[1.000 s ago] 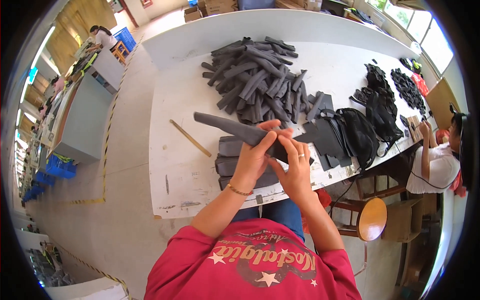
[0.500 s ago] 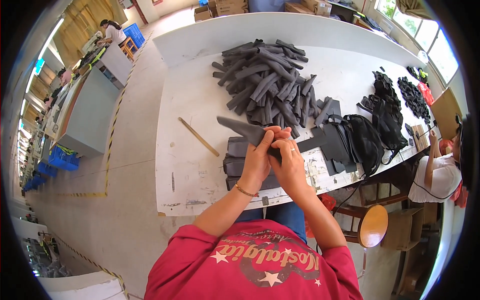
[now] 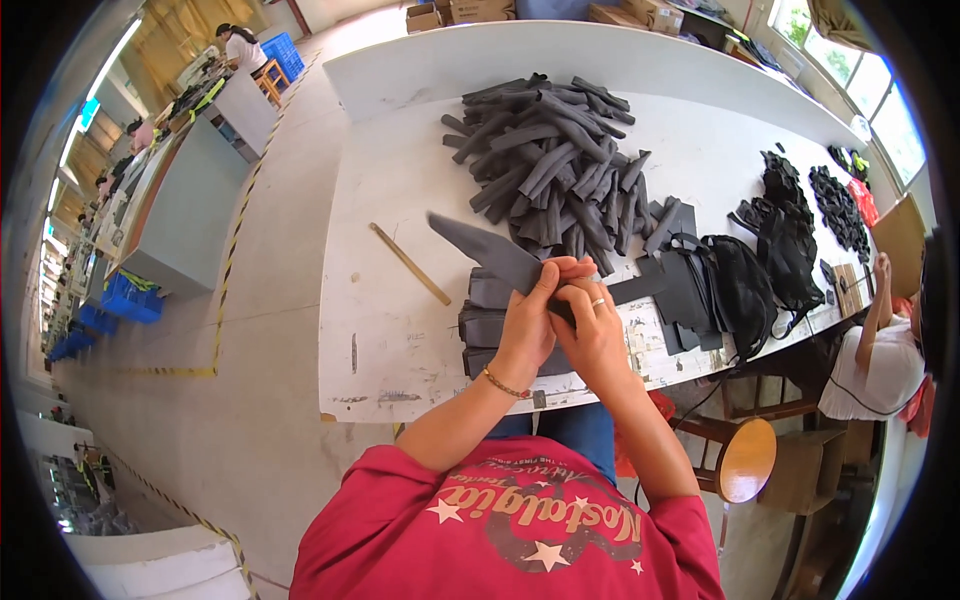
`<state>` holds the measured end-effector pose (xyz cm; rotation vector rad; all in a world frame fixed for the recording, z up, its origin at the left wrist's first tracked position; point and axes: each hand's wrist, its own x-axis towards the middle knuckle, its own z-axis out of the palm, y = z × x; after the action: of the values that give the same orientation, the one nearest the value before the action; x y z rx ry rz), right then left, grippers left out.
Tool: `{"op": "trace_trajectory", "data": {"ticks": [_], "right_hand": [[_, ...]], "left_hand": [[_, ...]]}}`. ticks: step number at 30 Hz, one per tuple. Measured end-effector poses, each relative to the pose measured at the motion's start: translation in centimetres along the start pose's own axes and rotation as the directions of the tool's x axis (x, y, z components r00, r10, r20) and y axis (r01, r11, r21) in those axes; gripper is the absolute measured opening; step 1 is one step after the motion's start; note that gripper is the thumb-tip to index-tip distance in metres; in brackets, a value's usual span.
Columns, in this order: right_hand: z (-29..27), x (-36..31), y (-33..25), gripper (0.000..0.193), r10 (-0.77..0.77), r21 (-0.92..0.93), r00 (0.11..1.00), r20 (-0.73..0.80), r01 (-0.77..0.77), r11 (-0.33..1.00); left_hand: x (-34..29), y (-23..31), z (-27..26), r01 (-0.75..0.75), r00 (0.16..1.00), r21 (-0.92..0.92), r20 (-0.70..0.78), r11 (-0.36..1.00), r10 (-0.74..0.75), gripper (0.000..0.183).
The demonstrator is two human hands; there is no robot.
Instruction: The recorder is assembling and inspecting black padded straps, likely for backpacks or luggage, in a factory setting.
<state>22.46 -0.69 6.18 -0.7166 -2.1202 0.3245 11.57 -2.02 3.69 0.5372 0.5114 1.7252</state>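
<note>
My left hand [image 3: 527, 325] and my right hand [image 3: 592, 330] are pressed together side by side over the near part of the white table [image 3: 400, 200], and both are clamped on the same long grey foam strip [image 3: 490, 250]. My left fingers curl over its upper edge while my right fingers, one with a ring, pinch it just beside them. The strip is lifted off the table: its pointed end sticks out up and to my left, and a shorter grey end shows past my right hand on the other side.

Directly under my hands lies a low stack of flat grey pieces [image 3: 490, 325], near the table's front edge. Just to the right of my hands sit some flat dark grey panels [image 3: 685, 290], and beside those a heap of black bags with straps [image 3: 745, 285]. Further back, toward the middle of the table, there is a big loose pile of grey foam strips [image 3: 555, 165] lying in all directions. To my left, well apart from the stack, a thin wooden stick [image 3: 410, 263] lies slantwise on the bare tabletop. At the far right end of the table are more heaps of small black parts [image 3: 835, 200].

Another person in a white top [image 3: 880, 365] sits at the right end of the table, one arm raised. A round wooden stool [image 3: 745, 460] stands below the table edge on my right.
</note>
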Motion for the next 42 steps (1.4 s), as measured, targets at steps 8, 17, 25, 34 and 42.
{"op": "trace_trajectory", "data": {"ticks": [8, 17, 25, 34, 42], "right_hand": [[-3.3, -1.8, 1.8, 0.026, -0.049, -0.074, 0.993, 0.108, 0.057, 0.996], [-3.7, 0.7, 1.1, 0.027, -0.22, -0.018, 0.975, 0.024, 0.22, 0.975], [-2.6, 0.6, 1.4, 0.019, -0.203, 0.047, 0.979, -0.02, 0.204, 0.978], [-2.2, 0.6, 1.1, 0.02, -0.007, 0.148, 1.0, 0.0, 0.007, 0.989], [0.0, -1.7, 0.6, 0.013, 0.549, 0.768, 0.816, -0.18, -0.232, 0.597]], "left_hand": [[1.5, 3.5, 0.7, 0.018, 0.994, -0.074, -0.103, 0.997, -0.026, 0.03], [0.2, 1.4, 2.7, -0.063, 0.998, -0.09, -0.012, 0.994, 0.062, 0.028], [-0.3, 0.6, 2.5, -0.087, 0.996, -0.112, 0.02, 0.99, 0.09, 0.025], [0.4, 0.9, 1.6, -0.05, 0.997, -0.045, 0.048, 0.998, 0.053, 0.036], [1.5, 2.1, 1.1, -0.075, 0.989, -0.115, 0.115, 0.991, 0.088, 0.037]]}}
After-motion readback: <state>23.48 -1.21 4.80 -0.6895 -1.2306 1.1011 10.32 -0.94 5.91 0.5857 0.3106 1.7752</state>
